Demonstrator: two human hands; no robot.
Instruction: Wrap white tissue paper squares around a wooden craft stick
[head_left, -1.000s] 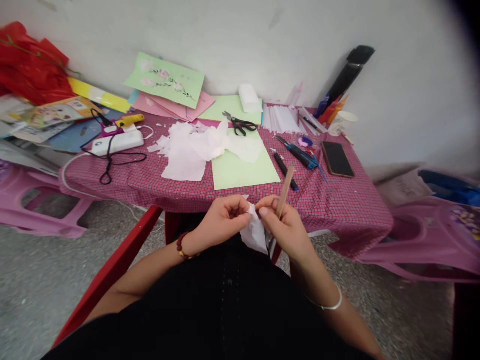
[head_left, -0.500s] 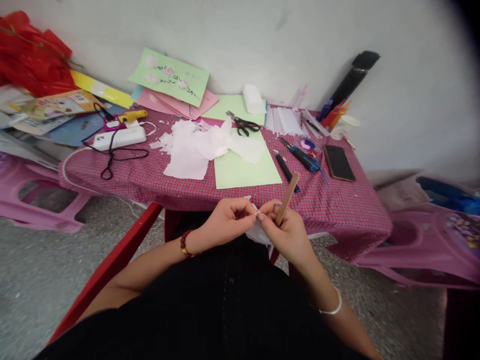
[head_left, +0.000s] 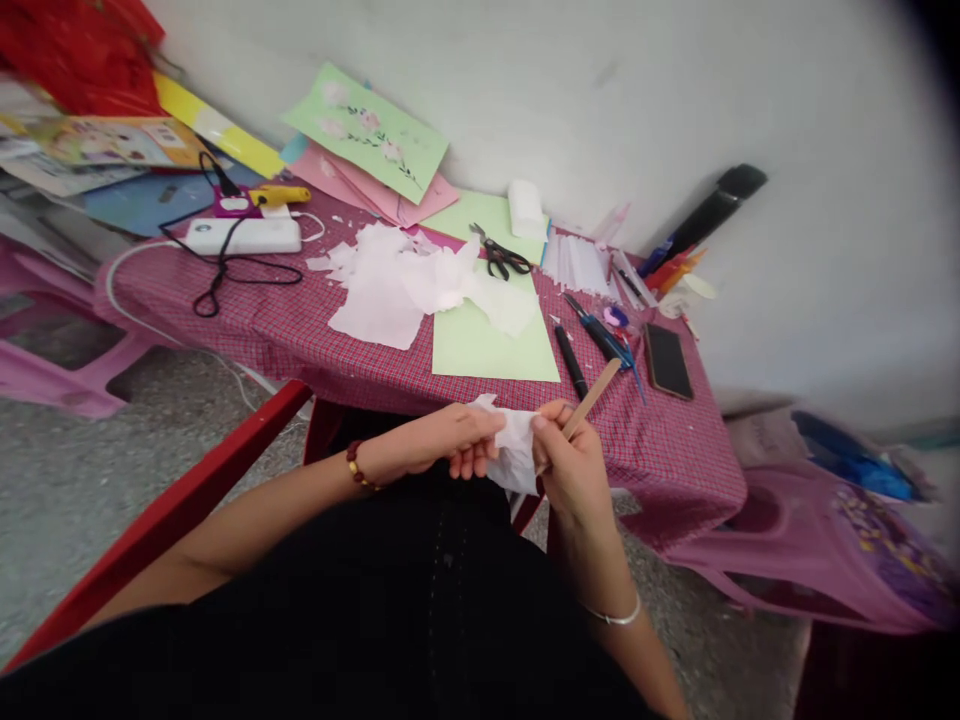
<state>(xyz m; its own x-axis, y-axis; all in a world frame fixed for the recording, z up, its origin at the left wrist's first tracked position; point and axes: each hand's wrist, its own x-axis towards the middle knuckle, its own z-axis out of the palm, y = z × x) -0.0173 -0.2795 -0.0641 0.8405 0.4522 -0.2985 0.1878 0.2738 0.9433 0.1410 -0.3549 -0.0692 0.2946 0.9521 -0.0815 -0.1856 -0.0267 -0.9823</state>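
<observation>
Between my hands, above my lap at the table's front edge, a white piece of tissue paper (head_left: 516, 450) is stretched out. My left hand (head_left: 457, 440) pinches its left side between thumb and fingers. My right hand (head_left: 574, 455) grips the right side with thumb and forefinger, and a flat wooden stick (head_left: 596, 393) is also held in that hand, slanting up to the right. Just beyond lies a light green sheet (head_left: 487, 350), with torn white tissue paper (head_left: 386, 295) partly over it. Black-handled scissors (head_left: 501, 255) rest at the sheet's far end.
Right of the sheet lie a black pen-like tool (head_left: 571, 362), a blue cutter (head_left: 604, 337) and a phone (head_left: 667, 362). A white power bank (head_left: 244, 236) with cables sits at left. A green card with painted flowers (head_left: 367, 130) leans at the back. Pink stools (head_left: 780, 540) flank the table.
My hands have moved apart, and the tissue paper now shows spread between them. The wooden stick has tipped further to the right. The whole view has tilted.
</observation>
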